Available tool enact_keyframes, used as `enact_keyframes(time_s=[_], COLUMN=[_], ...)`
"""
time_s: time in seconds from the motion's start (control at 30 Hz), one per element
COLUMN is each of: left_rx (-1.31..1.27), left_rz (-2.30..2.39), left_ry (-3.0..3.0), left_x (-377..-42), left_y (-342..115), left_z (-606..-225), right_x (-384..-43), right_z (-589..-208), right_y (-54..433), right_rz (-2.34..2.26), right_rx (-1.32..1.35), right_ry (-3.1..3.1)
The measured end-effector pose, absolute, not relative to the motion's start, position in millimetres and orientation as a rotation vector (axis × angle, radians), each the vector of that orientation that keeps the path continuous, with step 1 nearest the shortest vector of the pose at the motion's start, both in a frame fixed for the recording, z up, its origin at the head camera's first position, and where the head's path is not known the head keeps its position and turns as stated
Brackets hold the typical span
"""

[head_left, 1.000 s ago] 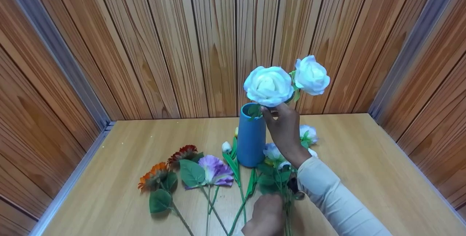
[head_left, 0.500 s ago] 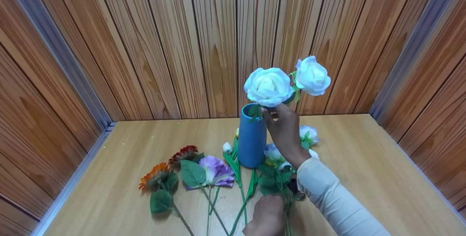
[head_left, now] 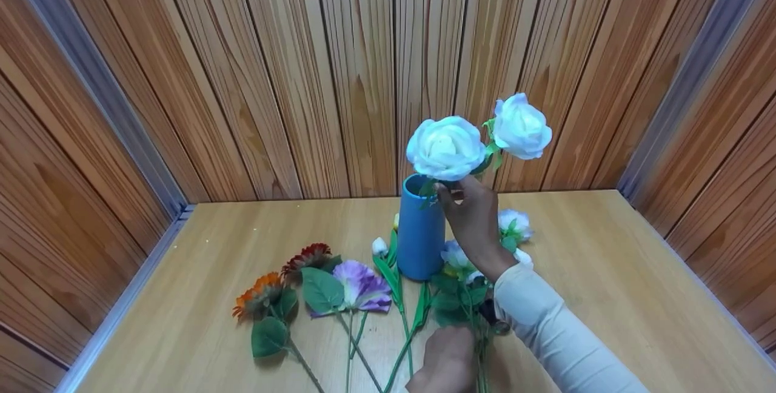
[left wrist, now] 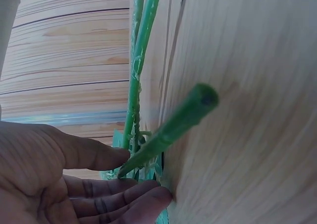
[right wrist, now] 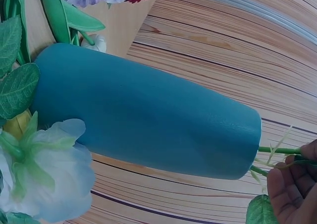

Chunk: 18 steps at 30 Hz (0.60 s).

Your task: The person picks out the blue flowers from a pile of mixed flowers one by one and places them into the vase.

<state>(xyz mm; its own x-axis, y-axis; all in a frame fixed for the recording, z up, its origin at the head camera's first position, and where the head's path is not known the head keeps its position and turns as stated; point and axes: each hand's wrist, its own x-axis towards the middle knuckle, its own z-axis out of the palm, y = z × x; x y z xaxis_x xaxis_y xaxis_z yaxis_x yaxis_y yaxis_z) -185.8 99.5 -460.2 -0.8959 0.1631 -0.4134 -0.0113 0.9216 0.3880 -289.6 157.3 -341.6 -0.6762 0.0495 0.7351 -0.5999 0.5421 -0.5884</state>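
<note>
In the head view a blue vase (head_left: 421, 229) stands upright at the table's middle. Above its mouth my right hand (head_left: 476, 217) grips the stems of a large pale blue-white rose (head_left: 446, 148) and, behind it, a second rose (head_left: 522, 126). The right wrist view shows the green stems (right wrist: 280, 150) passing between the vase rim and my fingers; their lower ends are hidden inside the vase. Low on the table my left hand (head_left: 445, 359) is near several flower stems. Seen from the left wrist, its thumb and fingers pinch a thick green stem (left wrist: 168, 132).
Left of the vase lie an orange flower (head_left: 259, 295), a dark red flower (head_left: 306, 258) and a purple flower (head_left: 362, 287). A white tulip bud (head_left: 380, 246) lies beside the vase. More pale flowers (head_left: 514, 224) lie to the right. Wood-panelled walls enclose the table.
The larger rose has dipped slightly toward the vase mouth, with my right hand still holding the stems. My left hand stays about where it was.
</note>
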Motion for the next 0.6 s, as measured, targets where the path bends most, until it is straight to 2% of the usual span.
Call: enact_keyframes(time_s=[0.37, 0.6], left_rx=[0.177, 0.132], left_rz=[0.542, 0.594], left_ry=[2.653, 2.635], left_x=[-185.3, -185.7], left_y=[96.5, 97.0], left_z=[-463.1, -463.7], right_x=[-290.8, -290.8], right_z=[-346.0, -345.6], right_y=[160.1, 160.9], right_rz=[1.075, 1.060], right_rx=[0.426, 0.424], right_ry=[-2.075, -2.062])
